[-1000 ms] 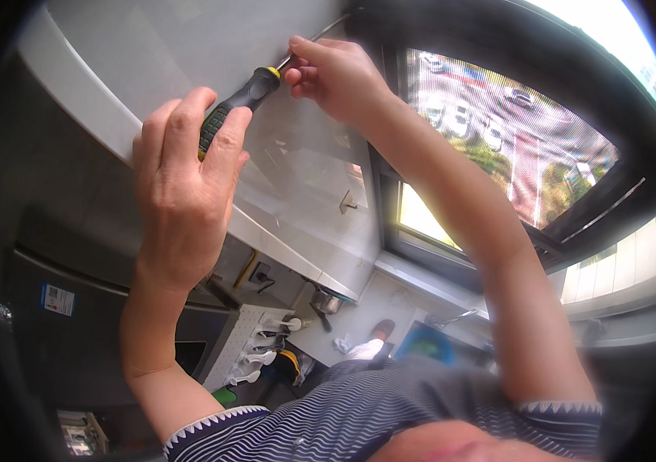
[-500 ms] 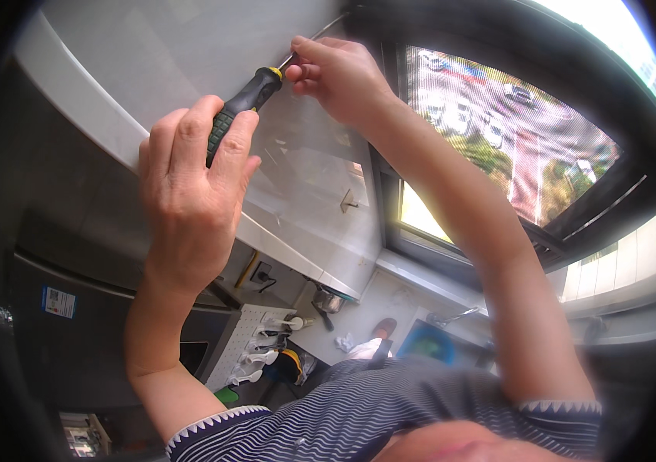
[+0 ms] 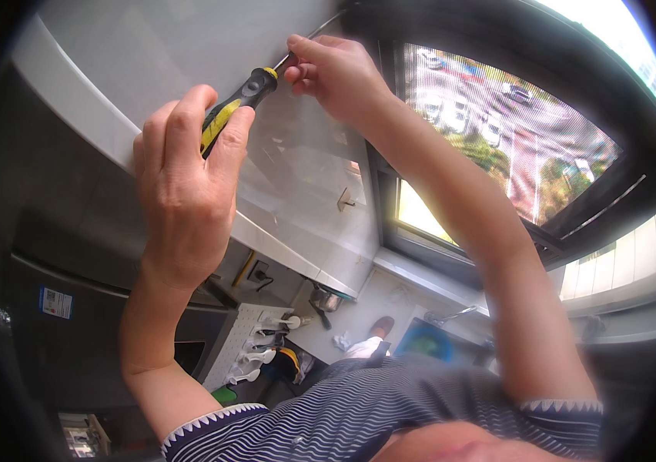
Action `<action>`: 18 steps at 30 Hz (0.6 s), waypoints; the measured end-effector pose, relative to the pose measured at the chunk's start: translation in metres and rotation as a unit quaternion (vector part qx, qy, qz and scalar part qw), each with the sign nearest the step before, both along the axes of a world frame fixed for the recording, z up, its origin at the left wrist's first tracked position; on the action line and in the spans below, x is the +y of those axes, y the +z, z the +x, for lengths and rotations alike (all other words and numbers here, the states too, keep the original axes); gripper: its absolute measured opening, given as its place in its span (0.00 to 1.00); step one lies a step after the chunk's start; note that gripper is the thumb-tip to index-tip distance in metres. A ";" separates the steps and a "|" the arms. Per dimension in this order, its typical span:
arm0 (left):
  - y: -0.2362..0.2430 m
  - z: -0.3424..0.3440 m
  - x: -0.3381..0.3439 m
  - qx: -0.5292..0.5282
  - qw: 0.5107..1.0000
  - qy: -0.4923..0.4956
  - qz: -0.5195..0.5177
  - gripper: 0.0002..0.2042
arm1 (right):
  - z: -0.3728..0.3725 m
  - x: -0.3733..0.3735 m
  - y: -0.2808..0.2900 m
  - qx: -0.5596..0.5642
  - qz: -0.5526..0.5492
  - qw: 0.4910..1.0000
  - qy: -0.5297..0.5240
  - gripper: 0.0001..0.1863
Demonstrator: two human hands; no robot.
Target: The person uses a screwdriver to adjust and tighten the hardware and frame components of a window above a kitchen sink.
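Note:
A screwdriver (image 3: 252, 88) with a black-and-yellow handle slants up and to the right across a glossy white panel (image 3: 297, 169). My left hand (image 3: 189, 169) is wrapped round the back of its handle. Further along, my right hand (image 3: 336, 73) pinches the thin metal shaft between thumb and fingers. The shaft's far end reaches the upper corner of the dark window frame (image 3: 370, 23); what the tip meets there is too small to make out.
A small hook (image 3: 345, 200) sticks to the white panel. The window screen (image 3: 513, 138) lies to the right. Below are a white pegboard (image 3: 247, 339) with hanging utensils, a metal pot (image 3: 326, 299), a blue basin (image 3: 428, 340) and a faucet (image 3: 455, 314). A dark refrigerator (image 3: 74, 339) stands left.
The screwdriver handle has turned about its length, so a yellow side now faces up where dark textured grip showed before. My left hand has shifted slightly left. My right hand still pinches the shaft.

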State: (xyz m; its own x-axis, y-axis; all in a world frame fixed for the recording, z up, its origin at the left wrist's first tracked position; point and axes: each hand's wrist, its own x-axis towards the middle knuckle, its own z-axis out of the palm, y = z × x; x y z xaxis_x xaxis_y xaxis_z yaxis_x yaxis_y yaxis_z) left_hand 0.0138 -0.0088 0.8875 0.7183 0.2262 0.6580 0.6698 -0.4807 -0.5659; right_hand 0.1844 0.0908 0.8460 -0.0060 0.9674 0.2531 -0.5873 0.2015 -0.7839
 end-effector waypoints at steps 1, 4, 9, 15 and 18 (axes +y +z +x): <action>-0.003 -0.004 0.005 0.004 1.000 -0.018 0.009 0.14 | -0.001 0.000 0.000 0.000 0.000 1.000 0.001 0.11; -0.008 -0.008 0.011 -0.002 0.999 -0.041 0.028 0.14 | 0.000 0.003 -0.002 0.000 0.006 1.000 0.017 0.12; -0.006 -0.003 0.006 -0.017 0.999 -0.028 0.029 0.14 | 0.004 0.003 -0.002 0.021 0.010 1.000 0.015 0.11; -0.005 0.000 0.001 -0.010 1.000 -0.015 -0.023 0.14 | 0.004 0.004 -0.004 0.014 0.006 1.000 0.015 0.11; -0.004 -0.002 0.007 -0.021 1.000 -0.013 -0.002 0.14 | 0.001 0.003 0.003 0.031 0.004 0.999 0.035 0.11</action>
State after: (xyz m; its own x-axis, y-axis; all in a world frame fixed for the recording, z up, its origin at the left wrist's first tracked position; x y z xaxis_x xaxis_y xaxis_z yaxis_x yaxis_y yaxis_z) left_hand 0.0121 -0.0013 0.8832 0.6962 0.2110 0.6862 0.6799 -0.5004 -0.5360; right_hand 0.1857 0.0937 0.8494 -0.0572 0.9630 0.2635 -0.6469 0.1652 -0.7445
